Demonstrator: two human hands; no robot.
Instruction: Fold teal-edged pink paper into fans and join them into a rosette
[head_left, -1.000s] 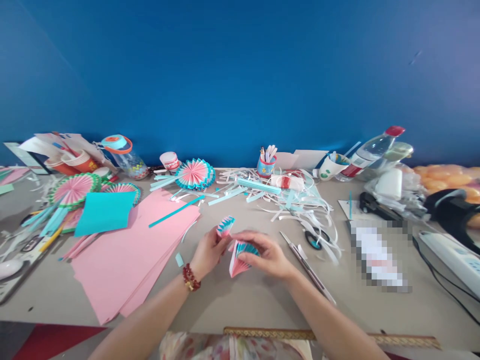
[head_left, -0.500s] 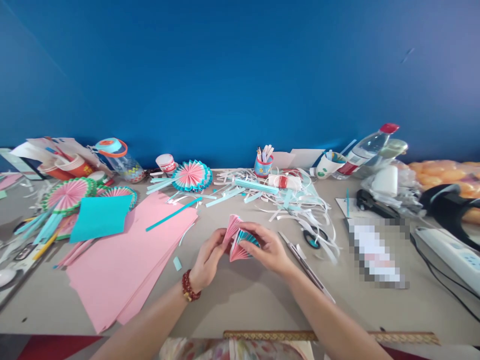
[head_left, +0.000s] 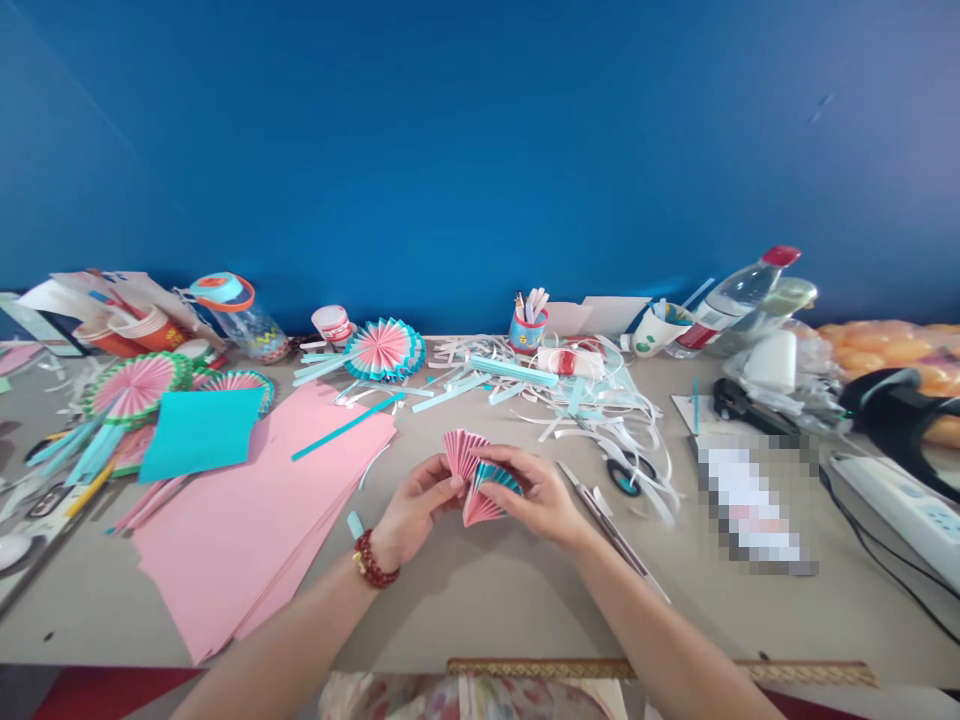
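Observation:
Between my two hands, above the table, is a pleated paper fan (head_left: 484,505) in pink with a blue side. My left hand (head_left: 420,510), a beaded bracelet at its wrist, pinches the pink pleats on the left with thumb and fingers. On the right, my right hand (head_left: 536,495) grips the part where the blue pleats show, its thumb lying across them. A utility knife (head_left: 615,535) lies just right of my right hand. Pink paper sheets (head_left: 262,500) are spread to the left.
Finished paper rosettes (head_left: 386,350) and a turquoise sheet (head_left: 199,435) lie at the back and left. Paper strips (head_left: 517,372) and scissors (head_left: 630,475) are scattered behind my hands. A bottle (head_left: 739,300), a stapler (head_left: 754,410) and a power strip (head_left: 900,510) stand on the right.
My left hand has shifted slightly down and left, and its thumb now lies over the pink pleats, which are spread wider. My right hand has hardly moved.

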